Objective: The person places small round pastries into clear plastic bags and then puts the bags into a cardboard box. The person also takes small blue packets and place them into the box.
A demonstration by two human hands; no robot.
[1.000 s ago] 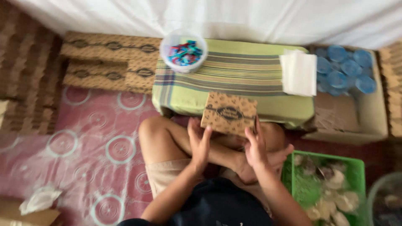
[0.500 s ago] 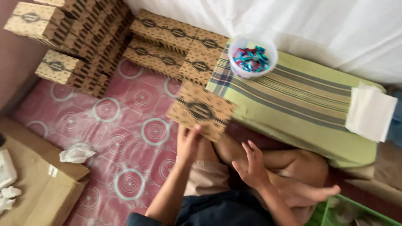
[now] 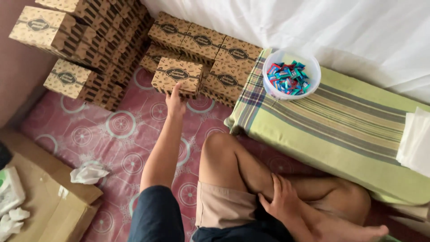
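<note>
Out ahead on the patterned floor mat (image 3: 112, 134), the left hand (image 3: 175, 102) has its fingers clamped on the near edge of a brown box (image 3: 177, 76), long axis crosswise, beside the stacked boxes (image 3: 210, 49), while the right hand (image 3: 281, 201) lies flat on the shin, fingers apart.

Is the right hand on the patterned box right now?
No, the right hand rests on the person's own leg, while the left hand alone holds the brown patterned box by the stacks.

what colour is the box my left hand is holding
Brown box with a dark oval label, in the left hand; head view.
</note>
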